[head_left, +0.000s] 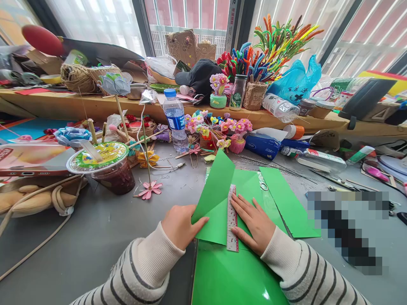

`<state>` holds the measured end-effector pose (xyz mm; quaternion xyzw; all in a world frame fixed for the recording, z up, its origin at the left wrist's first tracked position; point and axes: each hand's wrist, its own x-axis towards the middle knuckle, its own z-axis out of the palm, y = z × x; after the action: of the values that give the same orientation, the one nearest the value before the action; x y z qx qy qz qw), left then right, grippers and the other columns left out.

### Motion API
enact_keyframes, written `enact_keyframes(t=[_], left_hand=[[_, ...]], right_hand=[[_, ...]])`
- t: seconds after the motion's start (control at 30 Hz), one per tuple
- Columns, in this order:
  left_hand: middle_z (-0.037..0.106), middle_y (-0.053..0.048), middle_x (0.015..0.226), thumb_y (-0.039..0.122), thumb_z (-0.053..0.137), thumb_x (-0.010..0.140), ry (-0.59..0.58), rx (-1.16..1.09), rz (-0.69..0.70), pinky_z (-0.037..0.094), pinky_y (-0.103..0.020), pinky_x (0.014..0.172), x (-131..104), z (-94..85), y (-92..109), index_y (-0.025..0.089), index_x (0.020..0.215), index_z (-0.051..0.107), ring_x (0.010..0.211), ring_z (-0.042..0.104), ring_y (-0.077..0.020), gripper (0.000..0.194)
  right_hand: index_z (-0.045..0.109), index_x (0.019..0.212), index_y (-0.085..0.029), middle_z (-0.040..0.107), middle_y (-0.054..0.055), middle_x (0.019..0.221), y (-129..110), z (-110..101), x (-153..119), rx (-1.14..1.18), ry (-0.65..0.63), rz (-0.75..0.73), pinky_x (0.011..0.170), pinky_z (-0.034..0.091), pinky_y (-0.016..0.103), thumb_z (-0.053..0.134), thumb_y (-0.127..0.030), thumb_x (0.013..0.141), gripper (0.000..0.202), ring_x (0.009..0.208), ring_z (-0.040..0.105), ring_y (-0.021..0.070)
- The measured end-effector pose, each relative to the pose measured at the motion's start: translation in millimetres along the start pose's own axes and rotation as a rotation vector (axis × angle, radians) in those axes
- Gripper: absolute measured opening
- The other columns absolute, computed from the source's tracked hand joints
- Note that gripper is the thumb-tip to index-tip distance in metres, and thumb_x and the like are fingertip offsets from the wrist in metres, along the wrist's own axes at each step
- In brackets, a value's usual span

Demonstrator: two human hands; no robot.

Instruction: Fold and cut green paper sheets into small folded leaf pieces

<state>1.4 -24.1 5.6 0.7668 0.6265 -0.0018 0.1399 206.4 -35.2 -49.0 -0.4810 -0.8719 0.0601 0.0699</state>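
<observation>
The narrow, straight, pale ruler [232, 243] with a pink printed edge, seemingly plastic, lies between the hands, its long axis running near to far. The right hand [254, 222] rests flat with fingertips and thumb on it; the left hand [181, 224], apart from it, pinches the left edge of a smooth, matte green paper sheet [216, 186], raised at the ruler's left. Beneath is a glossy green board [238, 275] on the grey tabletop [152, 262].
</observation>
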Motion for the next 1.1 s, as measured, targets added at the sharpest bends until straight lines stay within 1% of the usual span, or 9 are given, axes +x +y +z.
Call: enact_keyframes(t=[0.13,0.27,0.33,0.47,0.6,0.77,0.9,0.97,1.1], left_hand=[[0.061,-0.005,0.06,0.033,0.039,0.075,0.102,0.116,0.004,0.031,-0.024,0.048,-7.9,2.1,8.0,0.018,0.065,0.058,0.06,0.057,-0.0204,0.027],[0.058,-0.002,0.05,0.03,0.041,0.075,0.275,0.246,0.022,0.024,-0.024,0.04,-14.9,4.6,19.0,0.019,0.058,0.056,0.047,0.056,-0.0198,0.026],[0.056,-0.001,0.046,0.028,0.044,0.074,0.377,0.278,0.07,0.021,-0.023,0.037,-16.5,3.8,26.2,0.019,0.055,0.055,0.041,0.054,-0.019,0.023],[0.05,0.0,0.038,0.01,0.046,0.067,0.58,0.316,0.242,0.018,-0.023,0.034,-17.6,0.6,44.2,0.017,0.045,0.049,0.033,0.049,-0.0158,0.023],[0.043,-0.001,0.033,-0.004,0.036,0.058,0.746,0.33,0.314,0.022,-0.023,0.033,-20.7,1.8,62.6,0.016,0.039,0.042,0.029,0.043,-0.0141,0.028],[0.041,-0.002,0.034,-0.005,0.033,0.053,0.83,0.318,0.345,0.025,-0.023,0.031,-23.9,9.9,79.4,0.014,0.039,0.045,0.029,0.041,-0.0141,0.026],[0.04,-0.003,0.033,-0.006,0.032,0.053,0.882,0.322,0.368,0.025,-0.023,0.031,-23.6,16.2,86.8,0.012,0.038,0.046,0.028,0.041,-0.0142,0.028],[0.042,-0.005,0.034,-0.006,0.032,0.055,0.896,0.333,0.378,0.026,-0.023,0.031,-23.7,19.5,88.9,0.009,0.042,0.051,0.029,0.043,-0.0148,0.028],[0.054,-0.011,0.045,-0.005,0.034,0.057,0.891,0.341,0.413,0.03,-0.024,0.031,-25.1,26.2,91.4,0.004,0.055,0.059,0.032,0.047,-0.0162,0.026]], right_hand=[[0.017,0.126,-0.012,0.018,0.008,0.13,0.3,0.0,0.1,0.02,0.015,-0.011,0.092,0.018,0.05,0.026,-0.044,0.078,0.058,0.119,0.016,0.0226],[0.014,0.126,-0.014,0.018,0.008,0.131,-0.2,-1.3,-0.7,0.041,0.024,-0.011,0.092,0.018,0.049,0.027,-0.043,0.078,0.057,0.119,0.016,0.0223],[0.015,0.126,-0.014,0.019,0.008,0.131,-0.7,-1.0,-1.0,0.048,0.026,-0.015,0.092,0.018,0.049,0.027,-0.042,0.079,0.057,0.119,0.016,0.022],[0.027,0.123,-0.011,0.032,0.01,0.125,-1.8,1.5,-1.3,0.044,0.086,0.003,0.093,0.018,0.049,0.031,-0.043,0.077,0.056,0.117,0.022,0.0232],[0.034,0.119,-0.013,0.044,0.01,0.116,-0.3,3.8,-1.6,0.068,0.12,-0.024,0.093,0.018,0.05,0.035,-0.039,0.076,0.051,0.112,0.03,0.0237],[0.043,0.111,-0.02,0.05,0.006,0.111,9.2,16.5,-1.1,0.062,0.121,-0.067,0.093,0.019,0.048,0.039,-0.034,0.074,0.04,0.108,0.037,0.0231],[0.041,0.113,-0.023,0.047,0.006,0.114,13.7,25.3,0.1,0.021,0.164,-0.095,0.093,0.021,0.047,0.039,-0.034,0.075,0.04,0.111,0.033,0.0245],[0.041,0.114,-0.024,0.046,0.005,0.115,14.5,25.8,0.7,0.012,0.182,-0.093,0.093,0.022,0.048,0.038,-0.034,0.076,0.04,0.111,0.033,0.0255],[0.041,0.114,-0.025,0.046,0.005,0.115,17.3,26.2,2.1,-0.002,0.123,-0.103,0.089,0.029,0.046,0.038,-0.035,0.075,0.04,0.108,0.037,0.0275]])
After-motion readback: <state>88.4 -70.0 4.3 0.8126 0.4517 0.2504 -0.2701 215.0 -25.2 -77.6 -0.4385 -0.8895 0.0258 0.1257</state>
